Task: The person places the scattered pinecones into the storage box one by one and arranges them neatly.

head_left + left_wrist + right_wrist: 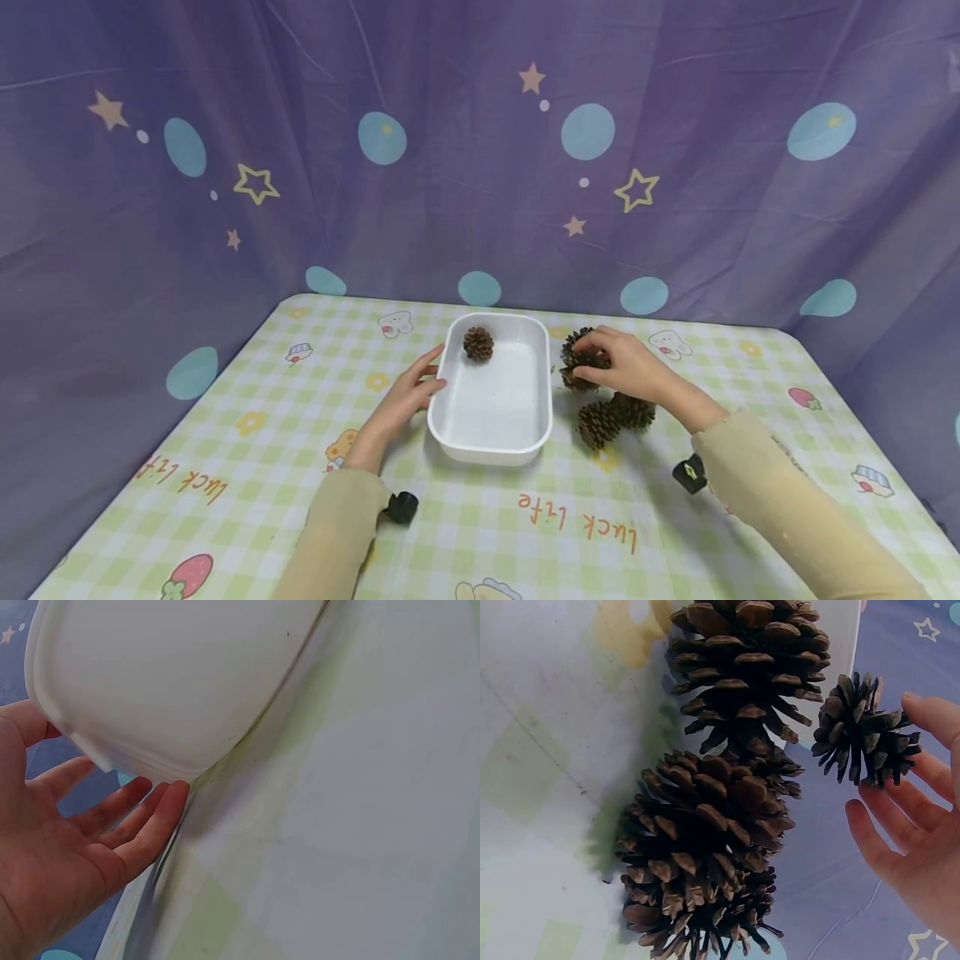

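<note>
My right hand (626, 362) pinches a small brown pine cone (866, 731) between thumb and fingertips, at the right side of the white dish (491, 457). Close by the held cone in the right wrist view are larger pine cones (705, 817), bunched together on the cloth. One pine cone (478, 343) lies inside the dish, near its far left corner. At the dish's left side, my left hand (401, 404) rests its loosely extended fingers against the outer wall. In the left wrist view the fingertips (176, 796) touch low on that wall.
A green-and-white checked tablecloth (300, 500) with printed drawings covers the table. Two pine cones (597, 425) sit side by side nearer me, right of the dish. A purple curtain (465, 225) hangs behind the table. Each wrist carries a small black device (402, 507).
</note>
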### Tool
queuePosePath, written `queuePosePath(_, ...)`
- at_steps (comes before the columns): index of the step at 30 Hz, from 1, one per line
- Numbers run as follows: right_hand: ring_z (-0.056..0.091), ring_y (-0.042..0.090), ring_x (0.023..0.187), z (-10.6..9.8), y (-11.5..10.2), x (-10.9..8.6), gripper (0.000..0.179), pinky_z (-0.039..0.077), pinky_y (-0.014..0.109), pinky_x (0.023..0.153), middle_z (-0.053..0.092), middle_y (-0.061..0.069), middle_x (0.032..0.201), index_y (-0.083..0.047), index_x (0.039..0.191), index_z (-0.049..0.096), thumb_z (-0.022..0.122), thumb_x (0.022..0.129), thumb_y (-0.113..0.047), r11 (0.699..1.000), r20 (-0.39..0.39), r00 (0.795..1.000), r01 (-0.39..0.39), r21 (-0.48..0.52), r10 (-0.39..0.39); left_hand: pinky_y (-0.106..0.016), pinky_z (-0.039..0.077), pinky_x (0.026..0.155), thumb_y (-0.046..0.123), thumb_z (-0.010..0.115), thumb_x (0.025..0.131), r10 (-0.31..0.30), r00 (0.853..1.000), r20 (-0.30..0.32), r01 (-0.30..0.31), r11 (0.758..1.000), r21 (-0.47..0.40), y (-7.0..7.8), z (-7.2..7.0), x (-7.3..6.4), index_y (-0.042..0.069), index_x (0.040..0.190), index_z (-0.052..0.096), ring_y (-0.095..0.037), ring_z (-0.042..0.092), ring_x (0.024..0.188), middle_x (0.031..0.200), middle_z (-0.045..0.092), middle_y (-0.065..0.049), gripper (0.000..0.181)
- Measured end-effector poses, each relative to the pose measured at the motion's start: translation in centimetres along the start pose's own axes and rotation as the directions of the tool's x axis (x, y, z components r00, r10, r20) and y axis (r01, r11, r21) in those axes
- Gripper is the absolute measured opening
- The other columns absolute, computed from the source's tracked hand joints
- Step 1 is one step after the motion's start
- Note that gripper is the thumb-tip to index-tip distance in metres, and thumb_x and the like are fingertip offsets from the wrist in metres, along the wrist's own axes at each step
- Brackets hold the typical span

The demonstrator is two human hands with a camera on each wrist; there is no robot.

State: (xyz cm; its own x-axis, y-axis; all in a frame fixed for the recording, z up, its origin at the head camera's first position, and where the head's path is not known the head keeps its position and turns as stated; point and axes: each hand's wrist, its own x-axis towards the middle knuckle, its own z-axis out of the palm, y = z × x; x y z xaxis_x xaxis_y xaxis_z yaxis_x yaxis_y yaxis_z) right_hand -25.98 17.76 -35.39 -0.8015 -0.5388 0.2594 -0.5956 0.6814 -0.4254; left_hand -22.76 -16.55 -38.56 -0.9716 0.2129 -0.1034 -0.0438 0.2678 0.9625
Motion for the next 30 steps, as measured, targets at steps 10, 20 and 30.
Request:
queuePosePath(10, 0.058, 0.015, 0.088, -0.1, -0.3, 0.5, 0.034, 0.05, 0.034, 0.073, 0.059, 0.001, 0.107, -0.016, 0.111, 0.062, 0.066, 0.082, -0.033, 1.0, -0.031, 0.999, 0.015, -0.016, -0.015, -0.04, 0.051, 0.088, 0.015, 0.048, 0.092, 0.006, 1.0, 0.006, -0.006, 1.0, -0.011, -0.9, -0.2, 0.7, 0.019, 0.146, 0.02, -0.036, 0.047, 0.114, 0.133, 0.038, -0.022, 0.061)
queuePosePath(20, 0.057, 0.018, 0.09, -0.3, -0.6, 1.3, 0.036, 0.05, 0.038, 0.077, 0.058, 0.004, 0.112, -0.014, 0.111, 0.063, 0.067, 0.081, -0.033, 0.999, -0.029, 0.999, 0.04, -0.021, -0.041, -0.035, 0.053, 0.083, 0.02, 0.049, 0.091, 0.007, 0.999, -0.032, -0.007, 1.0, -0.005, -2.9, -0.2, 1.9, 0.03, 0.144, 0.024, -0.031, 0.05, 0.112, 0.132, 0.041, -0.016, 0.059)
queuePosePath(30, 0.054, 0.015, 0.08, -0.3, -0.8, 2.5, 0.035, 0.049, 0.034, 0.071, 0.058, 0.002, 0.104, -0.015, 0.109, 0.064, 0.068, 0.08, -0.035, 0.999, -0.051, 0.998, 0.036, -0.015, -0.037, -0.036, 0.053, 0.083, 0.02, 0.05, 0.091, 0.016, 0.999, -0.033, -0.017, 1.0, -0.012, -3.0, -0.2, 1.9, 0.031, 0.143, 0.025, -0.031, 0.05, 0.112, 0.132, 0.042, -0.014, 0.059)
